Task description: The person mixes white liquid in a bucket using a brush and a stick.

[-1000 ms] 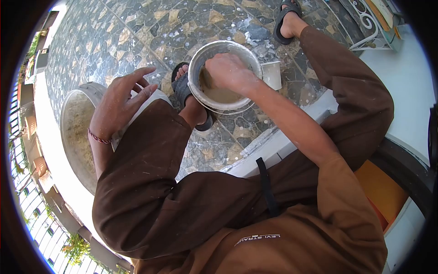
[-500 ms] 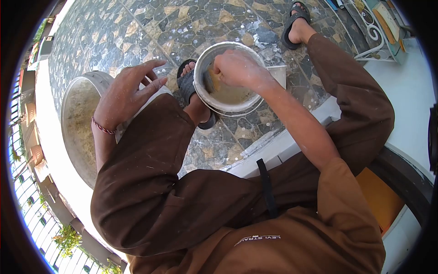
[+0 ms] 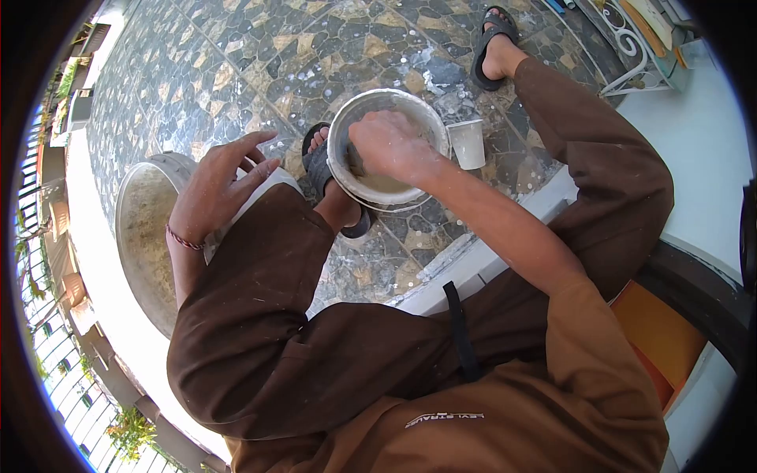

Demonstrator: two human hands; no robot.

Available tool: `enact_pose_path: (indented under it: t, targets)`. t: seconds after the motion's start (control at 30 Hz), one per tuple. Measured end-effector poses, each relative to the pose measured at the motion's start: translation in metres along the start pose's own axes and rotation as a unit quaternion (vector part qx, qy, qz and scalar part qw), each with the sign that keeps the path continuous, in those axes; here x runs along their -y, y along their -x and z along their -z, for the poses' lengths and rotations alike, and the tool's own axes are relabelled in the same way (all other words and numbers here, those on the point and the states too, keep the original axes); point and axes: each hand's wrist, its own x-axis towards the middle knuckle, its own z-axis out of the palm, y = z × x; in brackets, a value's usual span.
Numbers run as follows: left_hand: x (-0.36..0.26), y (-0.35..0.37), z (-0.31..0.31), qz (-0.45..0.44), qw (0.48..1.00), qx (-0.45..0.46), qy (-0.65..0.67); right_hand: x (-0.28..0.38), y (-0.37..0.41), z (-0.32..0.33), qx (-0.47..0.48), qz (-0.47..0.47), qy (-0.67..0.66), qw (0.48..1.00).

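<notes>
Since half a second ago, the right hand (image 3: pixel 394 144) has shifted slightly leftward within the white bucket (image 3: pixel 380 196). Its fingers curl down inside, above the greyish-brown mix (image 3: pixel 378 184); whether they grip anything, I cannot tell. The bucket stands on the tiled floor (image 3: pixel 347 47), between the person's feet, with a cup (image 3: pixel 468 147) just beside it. The left hand (image 3: pixel 217 188), thumb and fingers apart, is by the left knee (image 3: pixel 276 217), near a larger tub (image 3: pixel 146 229).

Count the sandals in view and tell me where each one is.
2: the left sandal, beside the bucket with the right hand in it; the right sandal, toward the picture's upper right. No others show.
</notes>
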Motion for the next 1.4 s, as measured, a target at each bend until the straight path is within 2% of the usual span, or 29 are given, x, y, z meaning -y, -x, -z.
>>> enact_pose_path:
  t: [0.03,0.17,0.23,0.6,0.7,0.87,0.97,1.2,1.4]
  targets:
    - [0.0,0.0,0.0,-0.004,1.0,-0.003,-0.002,0.001,0.001,-0.004,-0.027,0.008,-0.002,1.0]
    - [-0.002,0.0,0.001,-0.008,1.0,-0.002,0.001,-0.003,-0.003,-0.032,-0.032,-0.018,0.01,0.999]
    - [-0.001,0.001,0.001,0.002,1.0,-0.002,0.006,-0.012,-0.001,-0.036,0.025,-0.029,0.019,0.999]
    - [0.007,0.001,-0.002,-0.03,0.999,-0.028,-0.006,-0.033,-0.016,-0.005,0.061,-0.072,0.04,0.995]
    - [0.007,0.001,-0.001,-0.022,0.999,-0.025,-0.004,-0.035,-0.02,-0.005,0.112,-0.057,0.037,0.991]
    - [0.009,0.001,-0.001,-0.032,0.999,-0.022,-0.006,-0.012,-0.013,0.019,0.076,-0.017,-0.006,0.997]
    - [0.008,0.0,-0.001,-0.022,1.0,-0.011,0.0,-0.009,-0.014,-0.003,0.026,-0.04,0.021,0.999]
    - [0.01,-0.001,-0.001,-0.043,0.999,-0.018,-0.003,-0.008,-0.014,-0.013,0.017,-0.032,0.042,0.998]
    - [0.007,-0.001,0.001,-0.029,1.0,-0.012,0.002,-0.015,-0.007,-0.039,0.053,-0.016,0.019,0.998]
